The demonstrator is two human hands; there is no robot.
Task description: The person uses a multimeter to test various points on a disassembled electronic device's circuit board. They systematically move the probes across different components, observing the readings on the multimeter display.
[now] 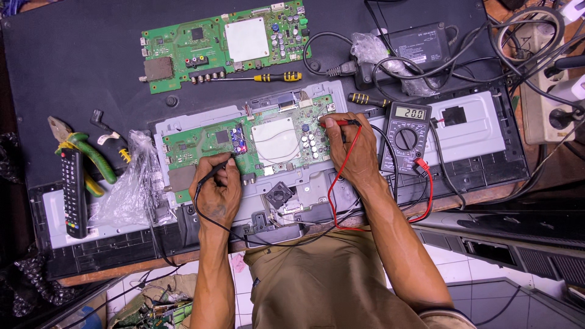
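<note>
A green circuit board [201, 143] with a white square shield lies on a grey metal chassis [183, 119] in front of me. My left hand [218, 190] pinches a black test probe [220, 166] whose tip rests on the board near a blue part. My right hand [353, 146] holds a red test probe [342, 123] against the board's right edge. Red and black leads run from both probes to a dark grey multimeter [406, 137] just right of my right hand; its display is lit.
A second green board [183, 45] and a yellow-black screwdriver [277, 77] lie at the back. A black power adapter [420, 45] and tangled cables fill the back right. A remote control [73, 189], green-handled pliers [91, 155] and a clear plastic bag [131, 186] sit left.
</note>
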